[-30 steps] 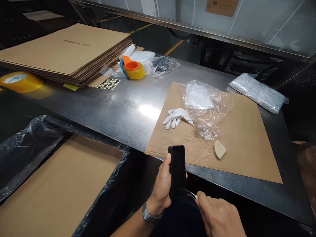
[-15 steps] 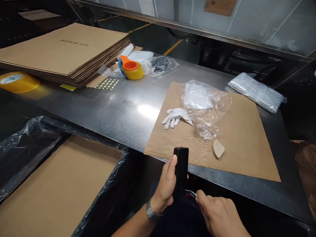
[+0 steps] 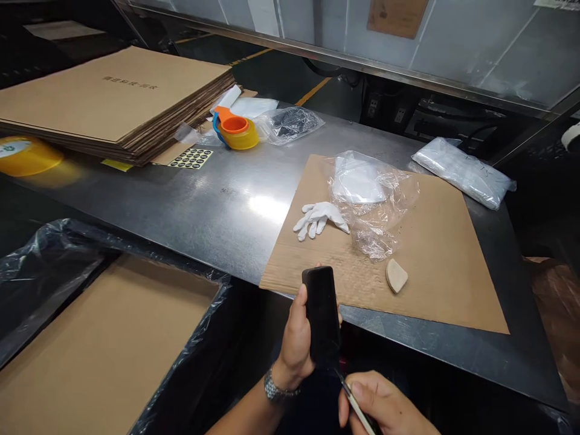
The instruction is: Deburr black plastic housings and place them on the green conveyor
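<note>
A black rectangular piece (image 3: 322, 314) is held upright in my left hand (image 3: 295, 341), thumb on its left edge and fingertips showing at its right edge. My right hand (image 3: 383, 402) grips a slim knife-like tool (image 3: 357, 409) with a light handle, its thin tip close to the lower end of the black piece. Whether the tip touches it is too dark to tell. Beyond them, on a cardboard sheet (image 3: 444, 260), lie a white glove (image 3: 321, 219), crumpled clear plastic (image 3: 376, 235) and a small beige block (image 3: 396, 277).
A metal table (image 3: 194, 211) carries stacked cardboard (image 3: 136, 96), an orange-and-yellow tape dispenser (image 3: 240, 134), a tape roll (image 3: 27, 156), a sticker sheet (image 3: 193, 158) and bagged items (image 3: 462, 170). A plastic-lined box (image 3: 222, 296) stands at the lower left.
The black piece has turned, now showing its broad face and leaning slightly left. My right hand has moved down and left, and more of the tool's handle shows.
</note>
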Tool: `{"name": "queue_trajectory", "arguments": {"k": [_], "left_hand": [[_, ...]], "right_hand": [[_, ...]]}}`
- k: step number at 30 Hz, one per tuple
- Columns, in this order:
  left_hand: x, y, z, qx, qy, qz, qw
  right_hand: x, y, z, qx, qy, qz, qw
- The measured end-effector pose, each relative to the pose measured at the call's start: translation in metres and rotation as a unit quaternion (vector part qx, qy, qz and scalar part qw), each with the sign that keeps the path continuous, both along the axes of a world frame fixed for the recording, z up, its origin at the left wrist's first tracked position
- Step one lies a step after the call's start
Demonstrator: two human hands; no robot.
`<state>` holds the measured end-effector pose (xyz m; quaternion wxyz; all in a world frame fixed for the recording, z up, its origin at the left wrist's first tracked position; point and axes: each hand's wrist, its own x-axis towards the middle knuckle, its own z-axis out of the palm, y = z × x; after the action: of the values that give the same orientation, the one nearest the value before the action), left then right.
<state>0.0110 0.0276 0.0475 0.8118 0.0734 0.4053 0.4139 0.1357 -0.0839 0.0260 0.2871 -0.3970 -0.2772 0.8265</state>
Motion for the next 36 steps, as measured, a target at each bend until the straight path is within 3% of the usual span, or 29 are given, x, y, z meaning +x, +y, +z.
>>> {"name": "queue_trajectory", "arguments": {"k": [3, 5, 6, 7, 9, 10, 11, 12, 14, 16, 18, 21, 23, 27, 33, 36], "left_hand": [[-0.002, 0.002, -0.002, -0.025, -0.051, -0.032, 0.998], [-0.003, 0.003, -0.004, -0.053, -0.057, -0.049, 0.996], [-0.003, 0.004, -0.005, -0.063, -0.061, -0.057, 0.994], [-0.003, 0.004, -0.005, -0.073, -0.066, -0.066, 0.993], [-0.002, 0.003, -0.004, -0.092, -0.076, -0.092, 0.989], [-0.001, 0.003, -0.003, -0.101, -0.079, -0.107, 0.986], [0.000, 0.002, -0.003, -0.108, -0.083, -0.121, 0.983], [0.001, 0.001, -0.003, -0.115, -0.086, -0.133, 0.981], [0.003, -0.001, -0.003, -0.128, -0.092, -0.158, 0.975], [0.004, -0.003, -0.005, -0.138, -0.095, -0.183, 0.969], [0.005, -0.004, -0.006, -0.142, -0.089, -0.203, 0.965], [0.008, -0.007, -0.007, -0.156, -0.099, -0.202, 0.962], [0.011, -0.009, -0.006, -0.167, -0.122, -0.171, 0.963], [0.013, -0.014, -0.004, -0.171, -0.136, -0.153, 0.964], [0.013, -0.017, -0.002, -0.199, -0.130, -0.170, 0.956], [0.016, -0.017, -0.001, -0.198, -0.144, -0.177, 0.953]], "right_hand": [[0.013, 0.004, 0.003, 0.030, -0.047, -0.059, 0.997], [0.035, 0.014, 0.008, 0.091, -0.215, -0.105, 0.967], [0.050, 0.020, 0.009, 0.130, -0.341, -0.122, 0.923], [0.067, 0.026, 0.009, 0.164, -0.478, -0.132, 0.853], [0.102, 0.039, 0.004, 0.197, -0.722, -0.132, 0.650], [0.117, 0.044, 0.000, 0.195, -0.777, -0.136, 0.583], [0.131, 0.050, -0.005, 0.194, -0.809, -0.136, 0.537], [0.141, 0.054, -0.009, 0.196, -0.824, -0.136, 0.514], [0.149, 0.059, -0.015, 0.213, -0.832, -0.134, 0.495], [0.138, 0.059, -0.011, 0.243, -0.836, -0.135, 0.472], [0.110, 0.053, 0.002, 0.323, -0.795, -0.144, 0.492], [0.052, 0.043, 0.030, 0.504, -0.605, -0.118, 0.605], [0.020, 0.040, 0.045, 0.549, -0.535, -0.067, 0.639], [-0.005, 0.042, 0.050, 0.537, -0.493, -0.020, 0.684], [0.003, 0.045, 0.043, 0.481, -0.441, 0.008, 0.758], [0.005, 0.048, 0.043, 0.462, -0.425, -0.004, 0.778]]}}
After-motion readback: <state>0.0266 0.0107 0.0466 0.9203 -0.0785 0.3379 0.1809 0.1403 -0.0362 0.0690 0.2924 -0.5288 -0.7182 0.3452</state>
